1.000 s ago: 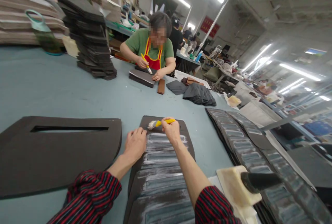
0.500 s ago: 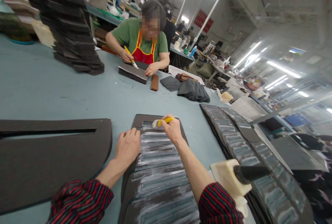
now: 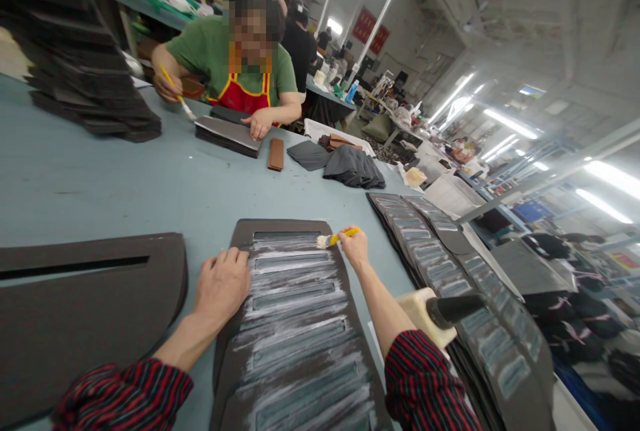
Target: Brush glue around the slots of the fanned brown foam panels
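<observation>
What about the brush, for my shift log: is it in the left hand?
No, the yellow-handled brush is in the right hand.

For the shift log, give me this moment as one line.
left hand: flat on slotted dark foam panel | right hand: holds yellow-handled brush over panel | panel: white streaks across slots | co-worker: holds another brush

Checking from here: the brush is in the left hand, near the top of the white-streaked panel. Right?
No: the brush is in the right hand, not the left. It is near the top of the white-streaked panel, as you said. The head view shows this, with the left hand lying open at the panel's edge.
</observation>
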`<state>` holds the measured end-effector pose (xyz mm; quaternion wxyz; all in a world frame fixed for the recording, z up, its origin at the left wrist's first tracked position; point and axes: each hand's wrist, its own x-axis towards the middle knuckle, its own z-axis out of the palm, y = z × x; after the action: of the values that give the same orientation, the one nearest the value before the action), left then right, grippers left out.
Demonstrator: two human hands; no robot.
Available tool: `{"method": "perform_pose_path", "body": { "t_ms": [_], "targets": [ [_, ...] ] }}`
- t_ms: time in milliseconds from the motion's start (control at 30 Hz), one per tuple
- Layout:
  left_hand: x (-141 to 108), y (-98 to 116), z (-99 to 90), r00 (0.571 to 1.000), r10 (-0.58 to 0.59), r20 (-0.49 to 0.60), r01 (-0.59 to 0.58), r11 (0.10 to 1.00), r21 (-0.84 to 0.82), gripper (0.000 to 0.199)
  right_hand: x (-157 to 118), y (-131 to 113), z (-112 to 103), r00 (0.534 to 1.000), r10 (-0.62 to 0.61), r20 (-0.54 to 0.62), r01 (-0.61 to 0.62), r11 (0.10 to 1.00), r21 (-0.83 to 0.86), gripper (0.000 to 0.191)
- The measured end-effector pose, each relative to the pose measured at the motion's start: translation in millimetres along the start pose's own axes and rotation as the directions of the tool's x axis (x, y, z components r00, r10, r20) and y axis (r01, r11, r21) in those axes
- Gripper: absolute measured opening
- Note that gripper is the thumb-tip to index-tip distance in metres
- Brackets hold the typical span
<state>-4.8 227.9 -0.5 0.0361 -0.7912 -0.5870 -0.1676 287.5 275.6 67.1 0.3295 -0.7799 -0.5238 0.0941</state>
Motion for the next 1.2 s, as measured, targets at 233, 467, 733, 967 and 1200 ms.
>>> {"method": "perform_pose_path", "body": {
  "t_ms": [233,467,733,967,1200],
  "targets": [
    [-1,2,-5.2,1.000,-0.016,-0.009,0.015,1.000,-0.023,0.028,1,15,-8,1.000,-0.017,-0.013,0.017,1.000,-0.020,0.020],
    [-4,-3,-2.8,0.999,-0.038,-0.004,0.038,0.996,-0.078,0.029,-22,-37,20,0.989,-0.151,-0.010,0.151,0.977,0.150,0.019],
    [-9,-7,-1.8,0.997,-0.078,-0.012,0.076,0.986,-0.148,0.027,-37,-79,54,0.990,-0.138,0.035,0.136,0.989,0.066,0.012],
    [-9,-10,-1.7,0.998,-0.069,-0.009,0.067,0.985,-0.156,0.024,-68,-113,88,0.936,-0.270,0.227,0.192,0.929,0.316,0.015],
    [-3,-10,-5.6,0.996,-0.092,-0.004,0.089,0.980,-0.175,0.022,-28,-82,57,0.990,-0.132,0.048,0.135,0.989,-0.067,0.010]
  ]
}}
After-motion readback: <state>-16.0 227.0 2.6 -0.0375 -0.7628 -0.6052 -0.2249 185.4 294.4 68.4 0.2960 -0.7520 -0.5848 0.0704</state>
